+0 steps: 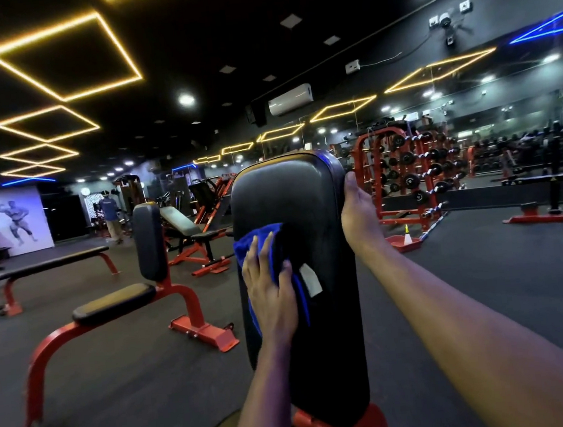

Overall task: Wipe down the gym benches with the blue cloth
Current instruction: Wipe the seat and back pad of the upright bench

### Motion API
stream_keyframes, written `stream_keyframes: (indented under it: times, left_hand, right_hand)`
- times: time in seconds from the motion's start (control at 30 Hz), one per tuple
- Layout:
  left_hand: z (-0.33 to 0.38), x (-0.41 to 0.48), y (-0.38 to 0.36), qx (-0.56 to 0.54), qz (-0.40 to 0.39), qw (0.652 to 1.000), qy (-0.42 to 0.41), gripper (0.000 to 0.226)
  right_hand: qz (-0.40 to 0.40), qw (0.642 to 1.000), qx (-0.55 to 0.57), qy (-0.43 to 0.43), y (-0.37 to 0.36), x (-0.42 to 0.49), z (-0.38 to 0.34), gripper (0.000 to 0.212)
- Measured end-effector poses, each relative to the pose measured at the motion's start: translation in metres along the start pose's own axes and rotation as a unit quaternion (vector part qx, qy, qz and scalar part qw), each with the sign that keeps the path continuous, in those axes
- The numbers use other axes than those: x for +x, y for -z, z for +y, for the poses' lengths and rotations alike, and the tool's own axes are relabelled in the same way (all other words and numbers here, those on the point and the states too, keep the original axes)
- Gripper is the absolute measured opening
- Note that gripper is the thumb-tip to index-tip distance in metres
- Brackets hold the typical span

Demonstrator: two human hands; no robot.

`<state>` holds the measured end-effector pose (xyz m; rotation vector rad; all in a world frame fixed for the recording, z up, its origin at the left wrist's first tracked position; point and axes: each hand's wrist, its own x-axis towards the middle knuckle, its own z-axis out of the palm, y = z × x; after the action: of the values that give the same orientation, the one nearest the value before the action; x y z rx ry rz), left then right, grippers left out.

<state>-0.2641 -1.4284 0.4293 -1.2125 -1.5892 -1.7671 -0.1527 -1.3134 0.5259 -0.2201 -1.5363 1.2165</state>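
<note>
Far left, a flat bench (54,261) has a long black top and red metal legs. Next to it stands a seat bench (116,301) with a shiny black cushion, a tall rounded back and a curved red frame. Behind that is a tilted bench (184,222). Far off stands a person (110,212) in a blue shirt.

In the middle, close up, rises a tall black pad (307,210). It is smooth and shiny, with round corners. The blue cloth (259,243) lies on the left part of the pad's front. It looks soft and fuzzy, and a white tag (310,279) hangs from it. The left hand (270,293) lies flat on the cloth, fingers nearly straight, pressing it to the pad. The right hand (359,212) holds the pad's right edge. Its thumb shows, and its fingers go round behind, out of sight.

To the right, a red rack (403,174) is full of round black dumbbells. A white cone (407,235) stands by its foot.
</note>
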Motion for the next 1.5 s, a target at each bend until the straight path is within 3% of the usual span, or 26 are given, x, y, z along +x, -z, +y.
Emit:
stream_keyframes:
  times: [0.13, 0.23, 0.37, 0.5, 0.67, 0.77, 1.07, 1.37, 1.5]
  left_hand:
    - [0.053, 0.040, -0.011, 0.027, -0.021, 0.997, -0.072, 0.055]
    - [0.082, 0.059, -0.027, 0.077, -0.040, 0.992, -0.091, 0.054]
    - [0.061, 0.001, -0.031, 0.075, -0.012, 0.993, -0.089, 0.055]
    - [0.034, -0.056, -0.023, 0.092, -0.032, 0.991, -0.090, 0.055]
    - [0.078, 0.017, -0.031, 0.129, -0.039, 0.986, -0.093, 0.055]
    - [0.102, 0.056, -0.040, 0.161, -0.047, 0.979, -0.120, 0.054]
    - [0.037, -0.063, -0.027, 0.115, -0.043, 0.983, -0.134, 0.054]
    - [0.093, 0.071, -0.036, 0.109, -0.037, 0.986, -0.122, 0.049]
    - [0.074, 0.037, -0.035, 0.058, -0.010, 0.989, -0.139, 0.048]
  right_hand:
    - [-0.120, 0.983, -0.123, -0.061, 0.031, -0.002, -0.015, 0.065]
    - [-0.135, 0.981, -0.101, -0.101, 0.047, 0.001, -0.023, 0.055]
    - [-0.114, 0.983, -0.093, -0.106, 0.048, 0.000, -0.014, 0.044]
    - [-0.109, 0.985, -0.080, -0.110, 0.050, -0.002, 0.001, 0.057]
    - [-0.098, 0.988, -0.082, -0.086, 0.048, -0.011, -0.002, 0.064]
    - [-0.096, 0.987, -0.049, -0.116, 0.051, -0.014, 0.000, 0.042]
    - [-0.109, 0.985, 0.001, -0.132, 0.054, -0.020, 0.006, 0.032]
    - [-0.053, 0.996, 0.015, -0.075, 0.046, -0.034, 0.009, 0.022]
    - [-0.028, 0.998, 0.007, -0.064, 0.042, -0.032, 0.014, 0.025]
